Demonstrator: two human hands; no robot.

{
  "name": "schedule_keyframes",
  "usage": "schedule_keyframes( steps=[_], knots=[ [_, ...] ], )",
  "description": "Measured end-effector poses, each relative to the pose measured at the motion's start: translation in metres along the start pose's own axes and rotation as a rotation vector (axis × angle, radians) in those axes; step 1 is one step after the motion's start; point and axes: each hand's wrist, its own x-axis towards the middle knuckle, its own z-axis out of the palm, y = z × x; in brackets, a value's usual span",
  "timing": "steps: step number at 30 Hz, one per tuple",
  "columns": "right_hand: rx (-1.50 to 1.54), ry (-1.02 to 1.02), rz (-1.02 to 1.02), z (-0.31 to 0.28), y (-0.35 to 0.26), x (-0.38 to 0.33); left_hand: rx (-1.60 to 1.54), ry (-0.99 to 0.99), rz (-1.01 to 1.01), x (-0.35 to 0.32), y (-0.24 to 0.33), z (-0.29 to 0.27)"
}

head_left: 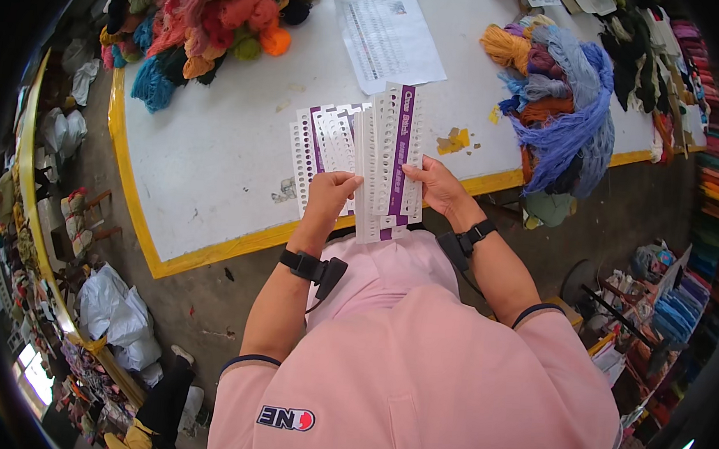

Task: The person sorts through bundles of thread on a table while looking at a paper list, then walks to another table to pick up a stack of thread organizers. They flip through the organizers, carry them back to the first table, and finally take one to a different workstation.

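Both my hands are raised over the near edge of the table and close on a stack of white punched thread cards (387, 156). Each long card has rows of round holes, and some carry a purple printed strip. My left hand (332, 194) pinches the stack's left edge between thumb and fingers. On the right edge, my right hand (434, 186) grips it with the thumb on top. More punched cards (305, 147) lie fanned out just beyond my left hand, partly covered by it and the stack. Above the stack, a printed sheet (391, 41) rests flat on the table.
The white table (189, 189) has a yellow-taped edge. A heap of red, orange and teal yarn (216, 18) sits at the far left; blue and orange yarn skeins (569, 97) hang over the right edge. White plastic bags (119, 313) lie on the floor at left.
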Motion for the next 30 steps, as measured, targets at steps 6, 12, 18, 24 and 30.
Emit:
schedule_keyframes(
  steps=[6,12,18,24,30],
  knots=[
    [0.017,0.038,-0.023,-0.001,-0.003,-0.002,-0.045,0.064,-0.109,-0.003,0.012,0.003],
    [-0.028,0.048,-0.017,-0.008,-0.002,0.001,0.012,0.209,-0.117,0.009,-0.006,-0.003],
    [-0.033,0.041,-0.006,-0.009,-0.006,-0.004,-0.036,0.101,-0.122,0.006,0.009,0.006],
    [-0.006,0.009,0.004,-0.001,-0.006,-0.002,0.034,0.07,-0.098,-0.002,0.013,0.005],
    [-0.025,0.047,-0.036,-0.005,-0.009,-0.001,-0.021,0.146,-0.139,0.003,0.004,-0.006]
  ],
)
